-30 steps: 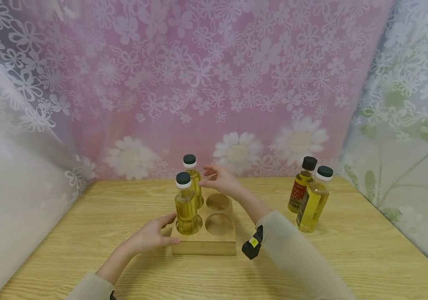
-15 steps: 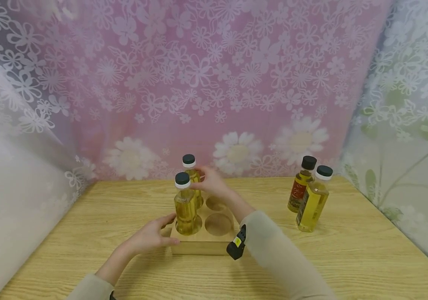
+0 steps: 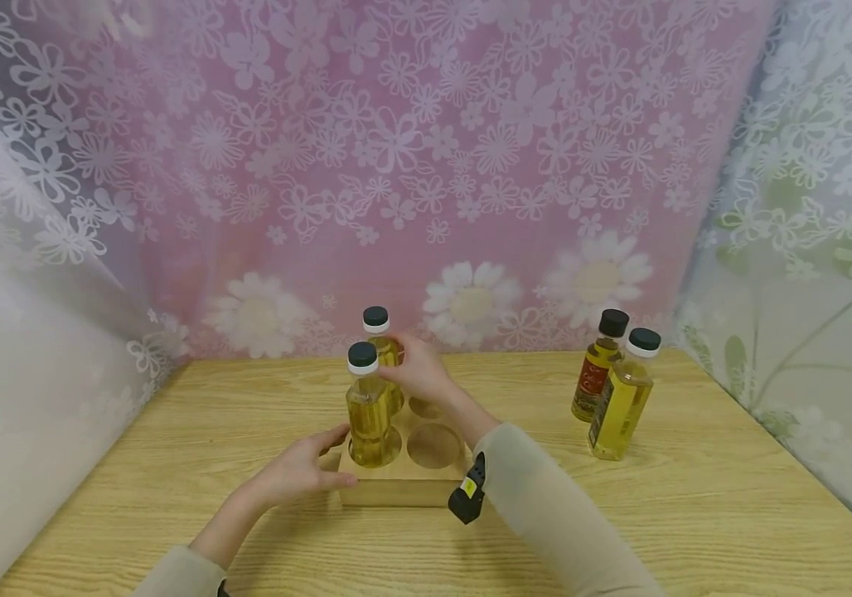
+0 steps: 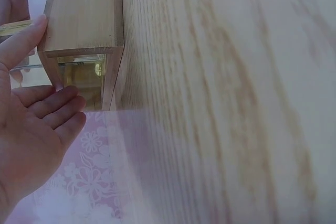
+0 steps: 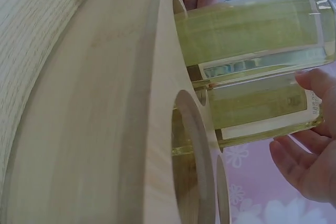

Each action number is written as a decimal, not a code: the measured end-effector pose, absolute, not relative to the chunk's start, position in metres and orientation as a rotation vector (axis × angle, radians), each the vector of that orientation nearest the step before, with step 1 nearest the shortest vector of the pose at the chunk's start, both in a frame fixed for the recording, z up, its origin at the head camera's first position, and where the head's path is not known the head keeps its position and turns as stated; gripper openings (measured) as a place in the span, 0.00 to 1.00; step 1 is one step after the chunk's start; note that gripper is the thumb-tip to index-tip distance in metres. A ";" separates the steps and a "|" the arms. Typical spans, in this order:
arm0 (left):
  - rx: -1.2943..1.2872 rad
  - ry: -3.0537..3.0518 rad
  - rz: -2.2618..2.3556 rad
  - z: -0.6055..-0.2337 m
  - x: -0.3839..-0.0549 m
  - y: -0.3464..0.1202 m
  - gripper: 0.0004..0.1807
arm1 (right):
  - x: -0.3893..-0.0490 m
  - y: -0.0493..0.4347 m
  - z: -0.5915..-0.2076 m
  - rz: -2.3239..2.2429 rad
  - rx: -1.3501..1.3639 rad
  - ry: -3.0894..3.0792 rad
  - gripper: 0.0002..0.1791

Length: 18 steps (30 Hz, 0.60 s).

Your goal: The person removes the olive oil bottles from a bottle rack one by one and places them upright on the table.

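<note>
A wooden bottle holder (image 3: 405, 491) with round holes stands on the table. Two clear bottles of yellow oil with dark caps and white collars stand upright in its left holes: a front bottle (image 3: 370, 419) and a back bottle (image 3: 375, 327). My right hand (image 3: 422, 369) holds the back bottle near its shoulder; in the right wrist view, thumb and fingers lie on opposite sides of that bottle (image 5: 257, 103). My left hand (image 3: 295, 474) holds the holder's front left corner, thumb at the front edge. In the left wrist view its fingers (image 4: 62, 106) lie at the holder's open end.
To the right on the wooden table (image 3: 545, 514) stand a slim oil bottle (image 3: 593, 381) with a red label and a larger clear oil bottle (image 3: 622, 406), close together. A pink floral curtain (image 3: 426, 166) hangs behind the table, with pale curtains at both sides.
My right hand has moved left to the back bottle and taken hold of it. The left hand and the bottles have stayed in place.
</note>
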State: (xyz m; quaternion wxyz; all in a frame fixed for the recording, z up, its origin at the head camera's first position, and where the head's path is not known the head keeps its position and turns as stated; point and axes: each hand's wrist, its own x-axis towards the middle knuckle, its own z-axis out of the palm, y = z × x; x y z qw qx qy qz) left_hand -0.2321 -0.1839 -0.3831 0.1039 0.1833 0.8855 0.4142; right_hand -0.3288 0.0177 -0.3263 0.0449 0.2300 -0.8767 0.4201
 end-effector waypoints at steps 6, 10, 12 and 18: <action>0.528 2.606 1.232 -0.382 -0.231 -0.185 0.48 | -0.330 0.018 -0.326 1.368 0.603 -2.649 0.30; 0.522 2.604 1.232 -0.382 -0.231 -0.184 0.49 | -0.332 0.022 -0.321 1.477 0.578 -2.599 0.31; 0.521 2.612 1.226 -0.382 -0.231 -0.184 0.49 | -0.333 0.025 -0.315 1.522 0.586 -2.557 0.32; 0.517 2.648 1.204 -0.383 -0.231 -0.185 0.49 | -0.333 0.041 -0.291 1.591 0.630 -2.471 0.33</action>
